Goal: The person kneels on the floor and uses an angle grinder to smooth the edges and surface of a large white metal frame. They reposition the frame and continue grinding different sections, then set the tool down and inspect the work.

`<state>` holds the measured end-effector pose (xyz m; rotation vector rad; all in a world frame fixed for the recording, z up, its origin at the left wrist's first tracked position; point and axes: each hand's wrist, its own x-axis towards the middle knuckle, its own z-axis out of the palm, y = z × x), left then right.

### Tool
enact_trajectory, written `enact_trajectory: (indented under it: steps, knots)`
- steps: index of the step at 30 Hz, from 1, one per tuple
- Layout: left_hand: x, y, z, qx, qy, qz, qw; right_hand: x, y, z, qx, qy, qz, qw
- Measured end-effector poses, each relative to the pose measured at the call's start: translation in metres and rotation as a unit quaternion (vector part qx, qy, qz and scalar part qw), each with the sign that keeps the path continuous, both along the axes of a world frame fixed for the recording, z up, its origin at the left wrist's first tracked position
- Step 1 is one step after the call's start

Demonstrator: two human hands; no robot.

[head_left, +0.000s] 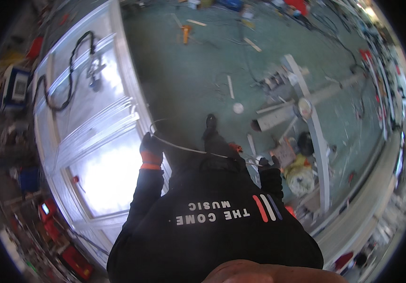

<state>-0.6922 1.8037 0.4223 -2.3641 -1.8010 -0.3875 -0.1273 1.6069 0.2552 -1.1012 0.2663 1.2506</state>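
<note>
A long, thin, pale flexible strip (191, 149) runs across the front of my body, its left end curling back in a loop. My left hand (151, 152), in a black and orange glove, is closed round it near that curl, beside the edge of a large silvery metal frame (132, 70). At the strip's other end my right hand (270, 163), in a dark glove, grips it with the fingers partly hidden. Whether the strip is a cable or a trim piece I cannot make out.
On the frame lies a black hose (72, 61). To the right a white pipe (278, 117) lies across a pale metal beam (317, 141). Near it is a yellowish roll of wrapped material (300, 180). Offcuts, an orange tool (186, 34) and cables litter the green floor (188, 80).
</note>
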Motion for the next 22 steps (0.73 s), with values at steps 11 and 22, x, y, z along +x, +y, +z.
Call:
enact_trajectory:
  steps: [11, 22]
  knots:
    - [0.096, 0.150, 0.162, -0.340, -0.709, 0.080, 0.613, -0.013, 0.383, 0.052, -0.179, 0.089, 0.092, 0.975]
    - [0.047, 0.152, 0.022, -0.188, -0.493, 0.277, 0.803, 0.027, 0.616, 0.097, -0.001, 0.035, 0.187, 0.982]
